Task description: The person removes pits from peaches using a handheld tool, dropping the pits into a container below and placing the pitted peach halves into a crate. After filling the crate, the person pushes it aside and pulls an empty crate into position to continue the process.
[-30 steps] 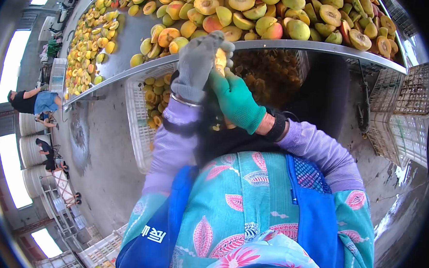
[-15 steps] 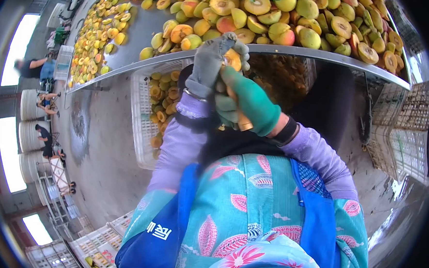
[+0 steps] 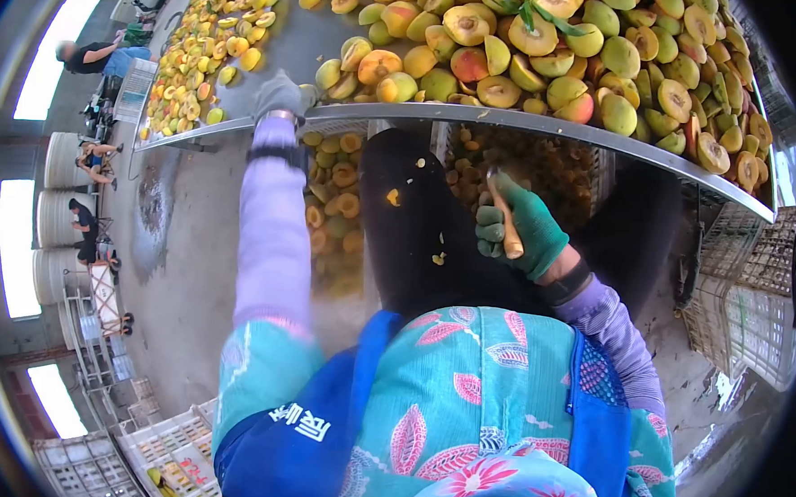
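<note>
My left hand (image 3: 281, 97), in a grey glove, reaches over the near edge of the metal table (image 3: 292, 40), beside the halved fruit; its fingers are blurred and whatever it may hold cannot be made out. My right hand (image 3: 525, 226), in a green glove, is closed around a wooden-handled tool (image 3: 510, 229) above my lap, below the table edge. A large heap of cut and whole yellow-green fruit (image 3: 499, 38) lies on the table to the right, and a smaller spread of pieces (image 3: 205, 58) is at its left.
Under the table a crate of halved fruit (image 3: 333, 191) stands left of my legs, with another pile of dark scraps (image 3: 546, 171) between them. Stacked crates (image 3: 738, 284) are at the right, more crates (image 3: 171, 457) at the lower left. Several people are in the left background.
My hands have parted. The left one has moved left to the table edge, away from the fruit half held between both hands; the right one has moved right and down with the tool.
</note>
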`<move>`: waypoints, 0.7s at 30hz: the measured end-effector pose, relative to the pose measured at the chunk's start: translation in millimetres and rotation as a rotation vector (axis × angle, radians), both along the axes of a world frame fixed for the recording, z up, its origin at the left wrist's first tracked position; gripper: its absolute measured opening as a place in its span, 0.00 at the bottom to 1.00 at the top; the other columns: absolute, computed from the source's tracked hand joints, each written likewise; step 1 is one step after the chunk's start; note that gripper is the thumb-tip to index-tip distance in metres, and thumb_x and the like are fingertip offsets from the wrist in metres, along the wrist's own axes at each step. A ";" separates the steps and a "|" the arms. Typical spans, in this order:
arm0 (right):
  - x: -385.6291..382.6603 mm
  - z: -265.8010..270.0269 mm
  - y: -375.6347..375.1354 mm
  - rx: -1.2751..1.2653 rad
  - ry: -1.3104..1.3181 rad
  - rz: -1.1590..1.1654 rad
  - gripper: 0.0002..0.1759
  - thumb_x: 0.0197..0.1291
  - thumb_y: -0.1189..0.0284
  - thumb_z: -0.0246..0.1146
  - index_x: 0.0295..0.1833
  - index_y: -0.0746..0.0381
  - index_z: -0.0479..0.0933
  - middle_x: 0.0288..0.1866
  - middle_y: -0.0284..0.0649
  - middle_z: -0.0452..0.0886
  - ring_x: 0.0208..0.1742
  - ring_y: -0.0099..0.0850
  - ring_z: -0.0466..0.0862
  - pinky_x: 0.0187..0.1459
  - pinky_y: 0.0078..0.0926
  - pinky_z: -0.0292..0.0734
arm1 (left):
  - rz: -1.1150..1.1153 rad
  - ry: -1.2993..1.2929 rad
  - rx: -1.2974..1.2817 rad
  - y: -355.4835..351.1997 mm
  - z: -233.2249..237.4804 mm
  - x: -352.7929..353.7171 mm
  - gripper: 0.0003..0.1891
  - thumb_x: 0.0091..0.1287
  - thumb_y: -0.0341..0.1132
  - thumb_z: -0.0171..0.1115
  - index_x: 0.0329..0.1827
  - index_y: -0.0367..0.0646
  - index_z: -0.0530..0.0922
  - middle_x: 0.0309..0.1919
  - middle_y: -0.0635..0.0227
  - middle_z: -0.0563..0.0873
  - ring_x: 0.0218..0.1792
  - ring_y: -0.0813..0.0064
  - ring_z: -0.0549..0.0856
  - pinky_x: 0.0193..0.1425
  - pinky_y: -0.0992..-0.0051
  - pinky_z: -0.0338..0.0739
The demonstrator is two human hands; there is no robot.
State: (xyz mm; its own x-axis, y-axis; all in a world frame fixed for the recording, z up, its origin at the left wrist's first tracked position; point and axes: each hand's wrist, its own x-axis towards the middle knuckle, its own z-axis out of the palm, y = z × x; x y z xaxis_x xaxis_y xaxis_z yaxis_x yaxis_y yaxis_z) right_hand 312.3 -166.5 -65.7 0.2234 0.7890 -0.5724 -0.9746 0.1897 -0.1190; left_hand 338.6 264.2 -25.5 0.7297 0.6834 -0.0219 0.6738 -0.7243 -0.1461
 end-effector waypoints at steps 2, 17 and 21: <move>-1.1 28.6 3.4 -0.047 -0.101 -0.036 0.20 0.70 0.48 0.51 0.41 0.55 0.69 0.21 0.26 0.69 0.17 0.20 0.69 0.20 0.20 0.65 | -0.064 0.192 0.005 21.0 3.7 19.4 0.22 0.57 0.46 0.65 0.50 0.43 0.83 0.44 0.50 0.86 0.49 0.53 0.84 0.54 0.62 0.78; -5.0 50.1 36.5 -0.632 -1.851 -0.079 0.22 0.69 0.55 0.55 0.38 0.66 0.69 0.23 0.56 0.78 0.27 0.55 0.81 0.28 0.50 0.74 | -0.105 -1.196 -1.869 -247.7 17.4 -53.2 0.28 0.73 0.52 0.51 0.59 0.32 0.73 0.44 0.55 0.83 0.41 0.67 0.83 0.47 0.71 0.79; -6.7 45.8 30.8 -0.683 -1.852 -0.093 0.23 0.69 0.55 0.55 0.38 0.67 0.69 0.22 0.56 0.78 0.26 0.55 0.80 0.27 0.50 0.73 | -0.246 -1.194 -1.727 -266.8 13.9 -52.8 0.23 0.73 0.49 0.54 0.54 0.33 0.76 0.43 0.56 0.83 0.42 0.67 0.84 0.48 0.70 0.80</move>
State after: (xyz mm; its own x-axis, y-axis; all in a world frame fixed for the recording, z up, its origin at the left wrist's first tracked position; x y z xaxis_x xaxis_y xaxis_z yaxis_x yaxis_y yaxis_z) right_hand 305.6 -135.7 -19.8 0.8194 0.5295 0.2194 0.4157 -0.2856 -0.8635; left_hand 285.9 -2.6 -11.6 0.9155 0.3980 0.0590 -0.1954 0.3117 0.9299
